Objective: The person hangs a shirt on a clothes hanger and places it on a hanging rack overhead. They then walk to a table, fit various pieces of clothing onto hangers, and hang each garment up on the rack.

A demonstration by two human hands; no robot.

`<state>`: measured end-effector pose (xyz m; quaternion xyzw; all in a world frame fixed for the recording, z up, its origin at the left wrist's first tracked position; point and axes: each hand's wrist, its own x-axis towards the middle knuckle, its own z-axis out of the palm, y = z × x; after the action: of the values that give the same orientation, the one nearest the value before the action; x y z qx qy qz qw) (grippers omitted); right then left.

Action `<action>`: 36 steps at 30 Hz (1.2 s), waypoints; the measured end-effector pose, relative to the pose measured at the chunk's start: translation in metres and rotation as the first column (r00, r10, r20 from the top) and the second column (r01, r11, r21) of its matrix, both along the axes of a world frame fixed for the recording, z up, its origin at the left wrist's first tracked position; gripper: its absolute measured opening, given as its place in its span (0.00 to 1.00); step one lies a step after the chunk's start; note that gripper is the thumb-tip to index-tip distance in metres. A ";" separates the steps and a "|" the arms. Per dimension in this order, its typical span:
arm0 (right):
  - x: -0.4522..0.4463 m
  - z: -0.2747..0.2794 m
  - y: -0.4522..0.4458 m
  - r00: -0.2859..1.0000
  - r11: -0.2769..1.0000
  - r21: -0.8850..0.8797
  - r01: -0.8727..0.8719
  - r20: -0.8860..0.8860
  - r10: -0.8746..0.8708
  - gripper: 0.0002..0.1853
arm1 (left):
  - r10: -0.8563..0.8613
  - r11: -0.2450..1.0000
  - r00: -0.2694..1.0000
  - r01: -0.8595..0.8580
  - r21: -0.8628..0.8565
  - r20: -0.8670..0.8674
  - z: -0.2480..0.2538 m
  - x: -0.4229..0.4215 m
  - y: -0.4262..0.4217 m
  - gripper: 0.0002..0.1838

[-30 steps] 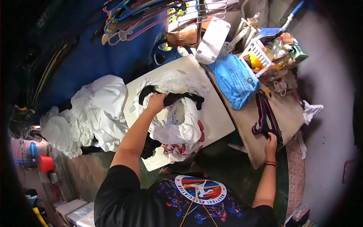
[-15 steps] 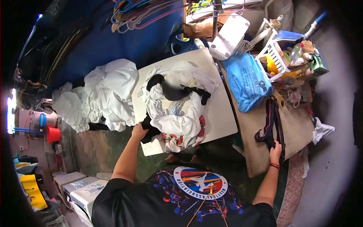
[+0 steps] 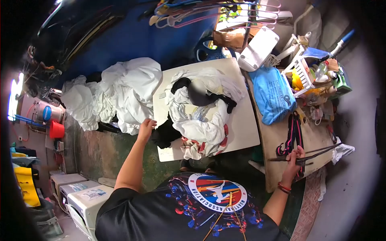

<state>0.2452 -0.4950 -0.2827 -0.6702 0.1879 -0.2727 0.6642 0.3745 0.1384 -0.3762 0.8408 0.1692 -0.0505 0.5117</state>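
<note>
My left hand [image 3: 147, 127] is held at the left edge of the white board, fingers apart and nothing visible in them. Beside it a black garment [image 3: 167, 134] lies bunched on the board. White clothes [image 3: 201, 130] sit there in a loose ring, with a dark garment [image 3: 203, 96] on top and red-patterned cloth underneath. At the right, my right hand [image 3: 295, 156] grips a thin black hanger [image 3: 317, 151], seen nearly edge-on. Black hangers with pink edging [image 3: 295, 130] lie just beyond that hand on the brown tabletop.
A large heap of white cloth [image 3: 128, 90] is left of the white board [image 3: 245, 132]. The brown table [image 3: 273, 172] carries a blue bag [image 3: 273, 94] and a white basket [image 3: 299, 74] among bottles. More hangers [image 3: 217, 16] hang above. White machines [image 3: 88, 199] stand lower left.
My left hand has let go of the black garment and lifted slightly away. My right hand has raised a black hanger from the brown table. The whole view has shifted a little.
</note>
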 end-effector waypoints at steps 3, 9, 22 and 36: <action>0.022 0.023 0.079 0.999 0.989 0.149 0.017 -0.040 -0.011 0.12 | -0.080 0.975 0.983 0.111 0.193 -0.164 -0.039 0.002 -0.007 0.35; 0.015 0.042 0.168 0.775 0.825 0.017 -0.565 -0.332 0.538 0.14 | -0.077 0.967 0.997 0.068 0.245 0.026 -0.046 -0.034 -0.043 0.20; 0.068 0.083 0.334 0.535 0.521 -0.164 -0.838 -0.053 0.843 0.23 | -0.277 0.714 0.857 0.487 -0.503 0.435 0.229 -0.034 -0.049 0.12; 0.093 0.117 0.299 0.817 0.660 -0.482 -0.576 -0.338 0.466 0.17 | -0.481 0.580 0.774 0.633 -0.513 0.412 0.274 -0.015 0.034 0.12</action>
<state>0.3385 -0.1957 -0.1653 -0.8830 -0.0410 -0.0494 0.4650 0.3599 0.1719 -0.1025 0.6305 -0.1918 -0.1661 0.7336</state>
